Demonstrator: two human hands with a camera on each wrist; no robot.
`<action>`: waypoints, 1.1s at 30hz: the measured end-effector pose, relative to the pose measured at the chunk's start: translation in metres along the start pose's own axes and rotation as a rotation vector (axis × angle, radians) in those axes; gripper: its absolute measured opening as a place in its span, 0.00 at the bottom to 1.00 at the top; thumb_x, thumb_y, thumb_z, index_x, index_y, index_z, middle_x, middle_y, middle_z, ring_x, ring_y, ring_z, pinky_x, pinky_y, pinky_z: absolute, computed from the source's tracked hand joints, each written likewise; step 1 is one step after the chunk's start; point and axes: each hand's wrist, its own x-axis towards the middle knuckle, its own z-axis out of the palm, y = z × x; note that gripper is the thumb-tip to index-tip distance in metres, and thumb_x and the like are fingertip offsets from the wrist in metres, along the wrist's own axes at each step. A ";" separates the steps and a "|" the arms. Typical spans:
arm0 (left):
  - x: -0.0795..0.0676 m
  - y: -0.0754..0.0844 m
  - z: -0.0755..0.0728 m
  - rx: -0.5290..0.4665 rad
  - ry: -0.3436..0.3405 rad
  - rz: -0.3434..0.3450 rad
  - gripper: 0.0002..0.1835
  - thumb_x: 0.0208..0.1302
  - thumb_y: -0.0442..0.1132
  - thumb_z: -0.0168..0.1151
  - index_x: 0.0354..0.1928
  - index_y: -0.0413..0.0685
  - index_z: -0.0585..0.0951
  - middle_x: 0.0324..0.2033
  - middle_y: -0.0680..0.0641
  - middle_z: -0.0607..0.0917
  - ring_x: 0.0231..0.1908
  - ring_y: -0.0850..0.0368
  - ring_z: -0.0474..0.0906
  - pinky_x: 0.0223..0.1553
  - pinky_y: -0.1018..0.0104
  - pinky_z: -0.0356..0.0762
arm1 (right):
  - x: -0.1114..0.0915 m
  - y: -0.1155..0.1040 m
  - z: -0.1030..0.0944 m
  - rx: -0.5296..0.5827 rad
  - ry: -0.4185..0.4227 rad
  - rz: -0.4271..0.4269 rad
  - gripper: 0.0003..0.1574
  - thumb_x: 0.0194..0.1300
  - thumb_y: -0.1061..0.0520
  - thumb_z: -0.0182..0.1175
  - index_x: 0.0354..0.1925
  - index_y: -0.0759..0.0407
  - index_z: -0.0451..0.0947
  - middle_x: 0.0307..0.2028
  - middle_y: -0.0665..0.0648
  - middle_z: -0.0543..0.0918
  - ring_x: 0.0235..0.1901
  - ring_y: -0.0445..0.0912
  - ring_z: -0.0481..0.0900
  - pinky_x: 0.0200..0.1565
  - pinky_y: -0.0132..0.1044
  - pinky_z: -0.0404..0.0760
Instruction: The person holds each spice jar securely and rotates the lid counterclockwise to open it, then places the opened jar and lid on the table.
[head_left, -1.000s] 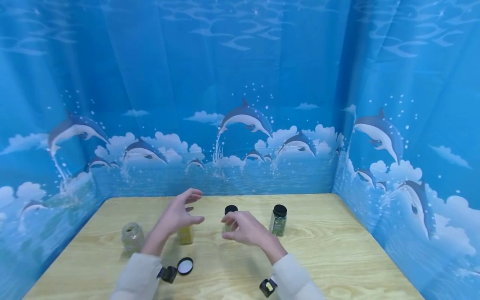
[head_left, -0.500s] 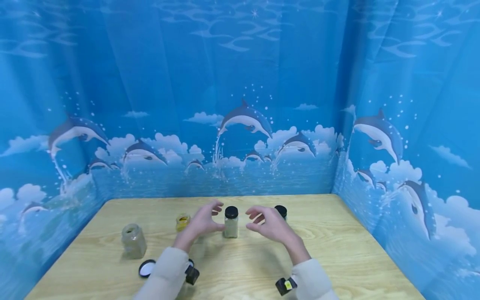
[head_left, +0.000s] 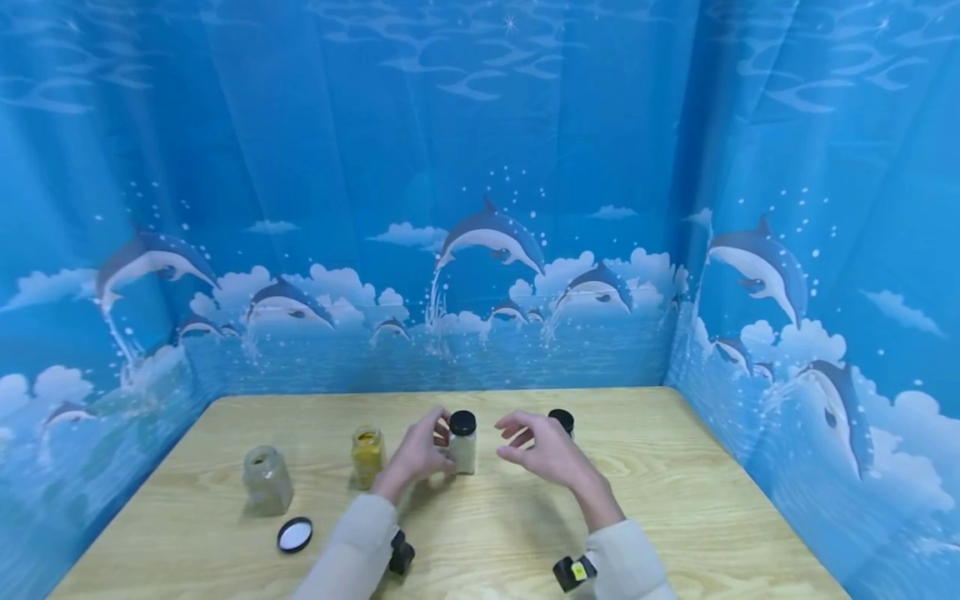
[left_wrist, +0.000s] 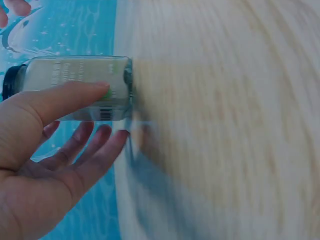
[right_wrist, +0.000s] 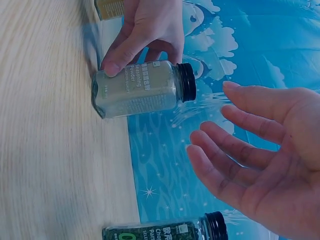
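A glass jar of pale seasoning powder (head_left: 462, 454) with a black cap stands on the wooden table. My left hand (head_left: 422, 450) reaches around its left side. In the left wrist view the thumb (left_wrist: 75, 97) lies across the jar's labelled face, while the fingertips (left_wrist: 102, 131) show just beside it, not wrapped round it. My right hand (head_left: 543, 450) hovers right of this jar, holding nothing, its fingers loosely bent and apart from the cap (right_wrist: 186, 81). Behind the right hand stands a capped jar of dark green parsley flakes (right_wrist: 155, 231), mostly hidden in the head view.
An uncapped jar of yellow powder (head_left: 367, 458) stands left of my left hand. Farther left is an uncapped, pale glass jar (head_left: 267, 483). One black lid (head_left: 295, 535) lies upside down on the table (head_left: 480, 550). A dolphin-print curtain (head_left: 480, 167) rises behind the table.
My left hand has moved right, from over the yellow jar to the seasoning jar. My right hand has shifted right, away from that jar, in front of the green one.
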 end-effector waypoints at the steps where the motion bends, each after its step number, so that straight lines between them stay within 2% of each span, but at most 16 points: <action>1: 0.001 -0.001 0.001 -0.001 -0.002 -0.001 0.37 0.38 0.18 0.76 0.53 0.43 0.74 0.47 0.37 0.84 0.51 0.39 0.85 0.56 0.45 0.87 | 0.000 0.001 0.000 0.001 0.000 0.004 0.19 0.67 0.58 0.68 0.56 0.55 0.82 0.48 0.57 0.87 0.45 0.48 0.86 0.41 0.33 0.88; 7: 0.002 -0.006 0.004 -0.036 -0.017 -0.008 0.37 0.36 0.17 0.76 0.52 0.44 0.74 0.50 0.36 0.84 0.51 0.39 0.85 0.57 0.44 0.87 | -0.002 0.003 -0.001 0.006 -0.009 -0.003 0.20 0.67 0.58 0.68 0.56 0.56 0.82 0.48 0.58 0.87 0.45 0.49 0.87 0.41 0.35 0.89; 18: -0.004 -0.011 0.007 -0.085 0.003 0.011 0.38 0.32 0.17 0.77 0.51 0.42 0.76 0.48 0.35 0.85 0.48 0.40 0.87 0.53 0.46 0.88 | 0.000 0.008 0.000 0.007 0.005 0.010 0.20 0.66 0.58 0.69 0.56 0.56 0.82 0.48 0.58 0.87 0.44 0.48 0.87 0.41 0.34 0.88; 27: -0.012 -0.008 0.013 -0.151 0.038 -0.038 0.36 0.35 0.17 0.77 0.52 0.41 0.78 0.47 0.35 0.86 0.48 0.41 0.88 0.51 0.50 0.90 | 0.000 0.010 0.000 0.012 0.000 0.007 0.20 0.67 0.58 0.68 0.56 0.55 0.82 0.48 0.57 0.87 0.44 0.47 0.86 0.40 0.33 0.88; 33: -0.013 -0.009 0.016 -0.193 0.066 -0.038 0.33 0.34 0.15 0.76 0.47 0.37 0.76 0.50 0.31 0.85 0.48 0.39 0.88 0.50 0.51 0.91 | 0.000 0.010 0.001 0.013 -0.006 0.009 0.19 0.67 0.58 0.68 0.56 0.55 0.82 0.48 0.57 0.87 0.44 0.47 0.86 0.40 0.33 0.87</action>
